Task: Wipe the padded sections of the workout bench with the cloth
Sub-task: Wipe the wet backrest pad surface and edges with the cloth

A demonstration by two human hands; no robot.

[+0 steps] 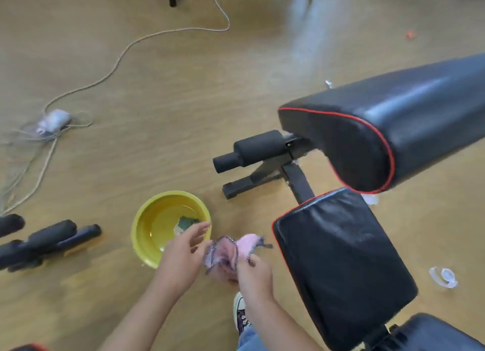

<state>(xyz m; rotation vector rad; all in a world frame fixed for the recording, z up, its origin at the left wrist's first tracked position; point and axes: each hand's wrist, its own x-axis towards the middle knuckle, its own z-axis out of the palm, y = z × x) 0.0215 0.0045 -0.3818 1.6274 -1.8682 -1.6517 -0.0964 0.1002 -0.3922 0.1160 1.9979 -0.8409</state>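
Observation:
A black workout bench with red piping fills the right side: a raised back pad (393,119), a flat seat pad (338,261) below it and a third pad (433,332) at the bottom right. A pink cloth (231,251) with a patterned border hangs bunched between my hands, just left of the seat pad. My right hand (253,274) grips its lower right part. My left hand (183,253) touches its left edge with fingers spread, over the rim of the yellow bowl (147,224).
The yellow bowl holds water and a greenish scrap. Black foam rollers (252,151) and the bench's foot stick out left of the pads. More black rollers (49,240) lie at the left. A rope and adapter (52,119) trail across the wooden floor. My shoe (240,314) stands below my hands.

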